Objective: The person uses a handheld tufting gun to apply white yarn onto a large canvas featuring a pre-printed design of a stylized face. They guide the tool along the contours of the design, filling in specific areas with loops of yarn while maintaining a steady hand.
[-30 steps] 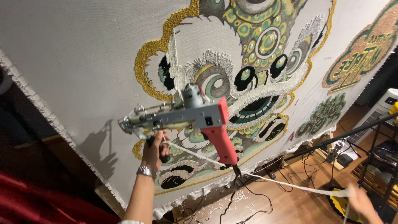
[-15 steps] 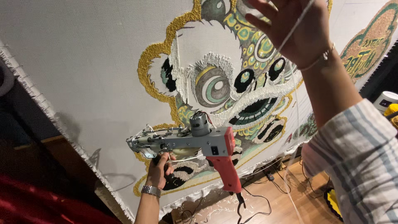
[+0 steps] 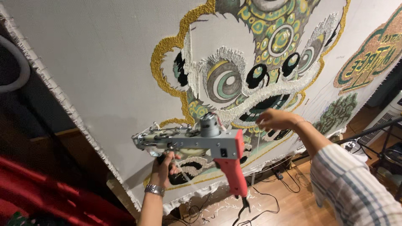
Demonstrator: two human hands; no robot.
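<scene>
**Right hand drops from overhead to the cloth beside the gun**

Half a second ago the right hand (image 3: 274,119) was raised high at the top of the view with a thin strand running down from it; now it sits lower, just right of the tufting gun (image 3: 197,140), its fingers pinched together near the cloth (image 3: 96,62); what they pinch is too fine to tell. The gun has barely moved; the feed, I judge, is being tended rather than stitched. The left hand (image 3: 164,169) is closed around the gun's dark lower grip, a metal bracelet (image 3: 154,190) at the wrist. The gun is grey metal with a red plastic handle hanging down; the stretched cloth is flat and pale, its lion face (image 3: 247,71) in raised loops of gold, white, green and black; snipped yarn litters the wooden floor (image 3: 289,205) below.
</scene>
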